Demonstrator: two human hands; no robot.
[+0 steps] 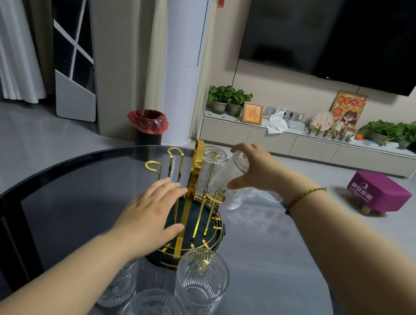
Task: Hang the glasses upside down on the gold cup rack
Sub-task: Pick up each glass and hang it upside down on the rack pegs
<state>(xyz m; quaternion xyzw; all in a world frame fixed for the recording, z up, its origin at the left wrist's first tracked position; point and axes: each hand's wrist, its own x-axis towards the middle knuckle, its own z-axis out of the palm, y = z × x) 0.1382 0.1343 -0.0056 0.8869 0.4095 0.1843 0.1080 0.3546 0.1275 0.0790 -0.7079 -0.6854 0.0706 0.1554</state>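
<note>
- Hanging step in hand: the right hand (250, 168) is clamped round a ribbed glass (231, 176), tilted with its mouth down and toward the rack, presumably so it can slip over a free prong.
- Gold cup rack (189, 207): stands on a dark round base near the far edge of the dark glass table (65, 191); a tall central handle with looped prongs rising around it.
- Hung glass (210, 168): already upside down on a far prong, just beside the held glass and apparently touching it; one more glass (234, 199) shows low behind the rack on the right, whether hung or standing I cannot tell.
- Left hand (151, 216): open, fingers together, palm laid against the near side of the rack and gripping nothing; judged to be steadying the light frame.
- Free prongs (175, 153): at least two loops on the left side are bare.
- Waiting stock: an upright glass (200, 286) stands just before the base, a second (152, 314) nearer the viewer, a third (118, 285) partly hidden under the left forearm.
- Progress, as a judgement: early, with most glasses not yet hung.
- Risk: glass knocking glass on the crowded far side.
</note>
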